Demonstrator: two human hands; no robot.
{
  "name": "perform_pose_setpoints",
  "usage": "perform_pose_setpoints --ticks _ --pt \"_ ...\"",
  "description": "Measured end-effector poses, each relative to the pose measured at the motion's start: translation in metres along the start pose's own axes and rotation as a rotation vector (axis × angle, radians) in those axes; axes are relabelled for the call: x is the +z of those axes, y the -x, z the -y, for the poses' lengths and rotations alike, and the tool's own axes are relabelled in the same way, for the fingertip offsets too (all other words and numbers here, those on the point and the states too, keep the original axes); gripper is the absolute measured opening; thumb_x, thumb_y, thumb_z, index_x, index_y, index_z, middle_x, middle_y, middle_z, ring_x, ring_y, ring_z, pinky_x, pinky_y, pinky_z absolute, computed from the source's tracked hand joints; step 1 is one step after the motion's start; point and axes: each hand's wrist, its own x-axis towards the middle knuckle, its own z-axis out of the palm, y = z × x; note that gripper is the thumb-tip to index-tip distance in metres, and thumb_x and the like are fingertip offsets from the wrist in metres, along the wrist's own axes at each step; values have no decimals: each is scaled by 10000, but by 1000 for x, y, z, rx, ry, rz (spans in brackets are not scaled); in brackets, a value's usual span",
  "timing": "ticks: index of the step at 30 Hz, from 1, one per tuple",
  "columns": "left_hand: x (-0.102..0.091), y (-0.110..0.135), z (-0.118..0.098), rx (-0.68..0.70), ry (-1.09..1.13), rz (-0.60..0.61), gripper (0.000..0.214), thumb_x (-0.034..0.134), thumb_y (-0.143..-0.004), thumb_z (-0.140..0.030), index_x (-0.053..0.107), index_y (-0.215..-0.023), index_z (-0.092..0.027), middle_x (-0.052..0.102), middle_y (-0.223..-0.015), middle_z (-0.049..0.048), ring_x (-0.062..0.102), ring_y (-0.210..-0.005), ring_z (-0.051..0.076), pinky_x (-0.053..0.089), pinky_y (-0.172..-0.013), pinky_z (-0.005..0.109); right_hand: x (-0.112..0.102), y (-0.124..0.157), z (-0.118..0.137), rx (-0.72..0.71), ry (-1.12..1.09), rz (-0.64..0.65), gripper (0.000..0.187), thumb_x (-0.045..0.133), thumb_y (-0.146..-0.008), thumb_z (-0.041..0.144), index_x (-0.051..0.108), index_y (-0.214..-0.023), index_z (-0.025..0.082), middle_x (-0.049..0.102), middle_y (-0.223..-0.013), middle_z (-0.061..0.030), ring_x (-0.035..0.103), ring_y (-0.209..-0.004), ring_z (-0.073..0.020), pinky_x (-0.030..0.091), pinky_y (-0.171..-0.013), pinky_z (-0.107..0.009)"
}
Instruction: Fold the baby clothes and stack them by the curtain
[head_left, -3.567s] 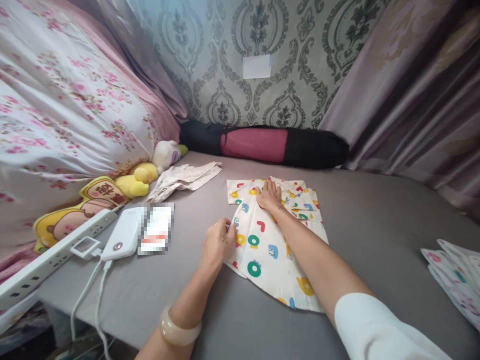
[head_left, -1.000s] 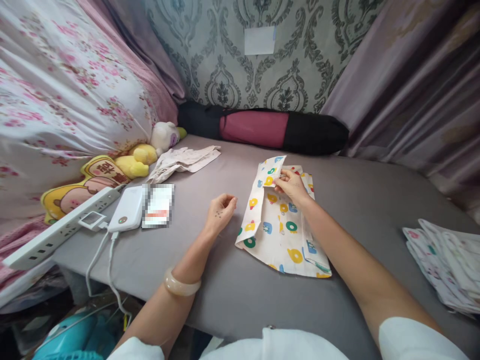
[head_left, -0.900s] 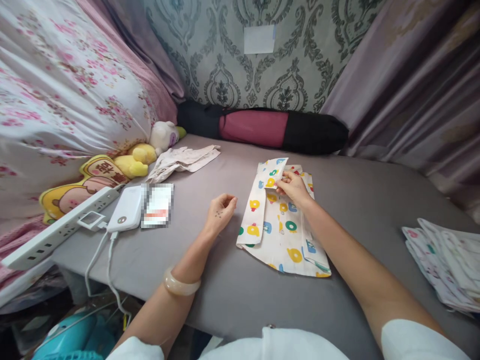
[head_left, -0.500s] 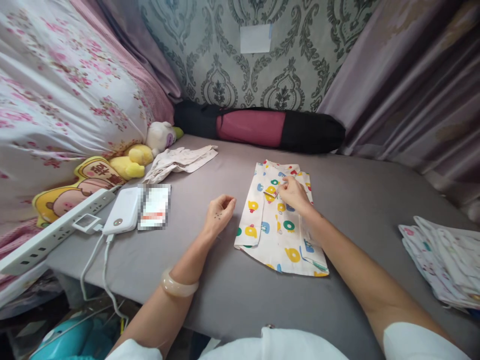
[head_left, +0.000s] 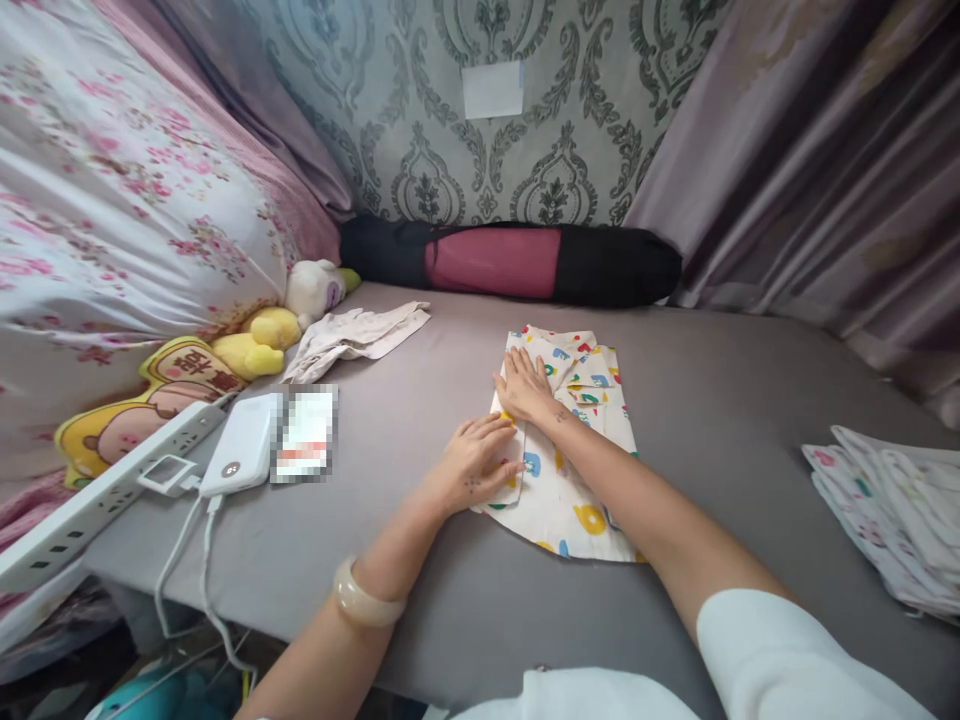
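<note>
A white child's shirt [head_left: 577, 500] with a colourful snail-like print lies on the grey bed-like surface, its sides and sleeves folded inward. My right hand [head_left: 525, 385] rests flat on its upper left part, fingers extended. Lower down, my left hand [head_left: 480, 465] lies over the shirt's left edge with its fingers spread. Neither hand grasps the cloth. My right forearm crosses over the lower right of the shirt and hides part of it.
Folded clothes [head_left: 892, 520] are stacked at the right. A crumpled pale garment [head_left: 360, 335] lies at the back left, near plush toys [head_left: 259, 340]. A white power bank [head_left: 240, 445] and a power strip [head_left: 112, 490] sit at the left. A long black-and-pink bag [head_left: 495, 262] lines the wall.
My right hand has moved left across the shirt and flattened out. My left hand has come right onto the shirt's left edge, its fingers opening. The view has shifted slightly.
</note>
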Motion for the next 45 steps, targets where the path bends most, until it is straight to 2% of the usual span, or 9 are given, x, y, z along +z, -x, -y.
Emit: perform_pose_setpoints --ticks 4,14,19,21,24,28,31,39,45 --pt "3 3 1 28 -29 106 513 567 -893 -540 559 -1282 -206 549 -1412 140 424 -1382 285 301 -1146 487 6 -6 -3 46 -20 42 660 204 -1001 418 233 -1531 25 164 -1621 -138 100 -1498 -245 48 -1208 -456" --pt "5 4 4 29 -19 117 521 589 -878 -546 570 -1279 -214 533 -1420 160 445 -1362 289 292 -1145 511 11 -9 -9 26 -53 60 648 219 -1005 428 242 -1531 50 155 -1622 -149 93 -1499 -261 64 -1205 -479" --pt "2 2 1 20 -3 80 383 572 -908 -475 617 -1203 -235 572 -1380 140 496 -1319 269 321 -1128 484 -3 -14 -30 -52 -153 -35 510 384 -967 309 440 -1433 110 431 -1507 -138 373 -1392 -232 262 -1153 -372" --pt "3 1 2 15 -1 44 322 546 -930 -425 626 -1175 -233 592 -1353 129 530 -1284 252 346 -1111 461 -11 -16 -42 -2 -169 -151 466 411 -941 245 505 -1379 118 532 -1414 -136 468 -1308 -231 328 -1105 -345" --pt "5 1 7 9 7 -29 285 500 -957 -386 623 -1160 -228 622 -1306 118 563 -1242 234 393 -1064 426 -21 -19 -62 154 -147 -289 434 429 -913 217 571 -1310 113 594 -1321 -152 509 -1242 -278 366 -1057 -388" --pt "3 0 9 -64 5 -105 259 453 -979 -348 632 -1121 -228 642 -1269 102 579 -1215 230 432 -997 405 -27 -17 -86 324 -116 -303 422 446 -901 247 597 -1275 125 614 -1277 -163 511 -1208 -328 365 -1023 -465" --pt "-1 -1 6 -120 1 -117 262 429 -985 -340 644 -1087 -231 648 -1261 93 591 -1189 232 431 -985 410 -27 -14 -96 357 -121 -281 391 460 -889 256 625 -1224 138 633 -1246 -165 511 -1186 -350 358 -1002 -511" --pt "-6 -2 2 -149 21 -154 266 415 -981 -338 648 -1051 -230 678 -1197 94 632 -1092 224 450 -949 393 -24 -19 -97 414 -240 -348 412 523 -827 257 619 -1221 180 670 -1169 -122 545 -1160 -303 375 -1003 -472" --pt "-5 -2 3 -143 16 -180 272 413 -980 -348 656 -1039 -240 690 -1168 90 647 -1052 222 468 -923 376 -30 -21 -83 310 -352 -399 426 509 -801 202 617 -1211 160 695 -1074 -100 613 -1030 -254 426 -948 -385"
